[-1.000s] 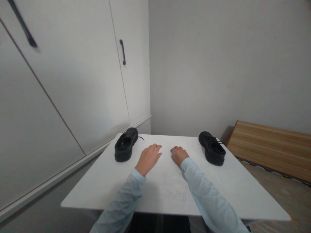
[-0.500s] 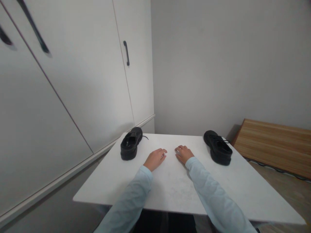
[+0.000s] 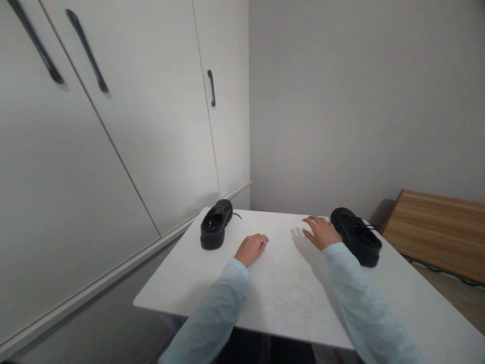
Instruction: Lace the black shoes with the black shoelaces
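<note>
A black lace-up shoe point(image 3: 214, 226) stands on the far left of the white table point(image 3: 276, 303), its opening towards me and a lace end trailing to the right. The other black lace-up shoe point(image 3: 358, 237) is on the right side, its toe pointing away. Between them, my left hand point(image 3: 251, 249) rests on the tabletop with loosely bent fingers and holds nothing. My right hand point(image 3: 321, 232) hovers just left of the right shoe, fingers spread and empty, its shadow falling on the table. The right sleeve covers a little of that shoe.
White cabinets point(image 3: 159, 126) with dark handles line the left side, close to the table's left edge. A grey wall point(image 3: 359, 101) rises behind. To the right, beyond the table, is a wood-grain board or box point(image 3: 439, 232) with a dark cable along its lower edge.
My right hand has lifted and moved right, towards the right shoe, with its fingers spreading. My left hand stays on the table. The view has turned slightly left.
</note>
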Demonstrator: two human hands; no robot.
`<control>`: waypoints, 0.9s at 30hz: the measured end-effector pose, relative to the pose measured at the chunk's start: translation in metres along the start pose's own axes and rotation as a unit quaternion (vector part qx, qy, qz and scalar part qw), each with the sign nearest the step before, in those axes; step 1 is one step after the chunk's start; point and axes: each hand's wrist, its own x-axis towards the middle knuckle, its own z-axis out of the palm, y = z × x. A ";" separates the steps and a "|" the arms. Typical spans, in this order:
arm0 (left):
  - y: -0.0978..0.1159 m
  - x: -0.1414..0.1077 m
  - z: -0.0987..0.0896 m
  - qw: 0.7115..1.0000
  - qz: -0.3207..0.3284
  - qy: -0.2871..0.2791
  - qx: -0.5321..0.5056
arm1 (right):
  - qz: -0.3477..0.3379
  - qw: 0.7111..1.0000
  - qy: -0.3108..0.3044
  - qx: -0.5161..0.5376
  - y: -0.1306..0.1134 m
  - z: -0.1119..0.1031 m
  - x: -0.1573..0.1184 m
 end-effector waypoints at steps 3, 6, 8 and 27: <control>-0.001 0.001 -0.002 1.000 0.005 -0.005 0.003 | 0.033 0.997 0.046 -0.048 0.027 -0.012 -0.011; 0.000 0.001 -0.004 1.000 0.005 -0.004 0.001 | 0.062 0.989 0.101 -0.089 0.057 -0.017 -0.026; 0.000 0.001 -0.004 1.000 0.005 -0.001 0.000 | 0.077 0.985 0.114 -0.104 0.079 -0.015 -0.037; -0.001 0.003 -0.006 1.000 0.002 -0.024 -0.007 | 0.067 0.992 0.109 0.003 0.160 0.036 -0.074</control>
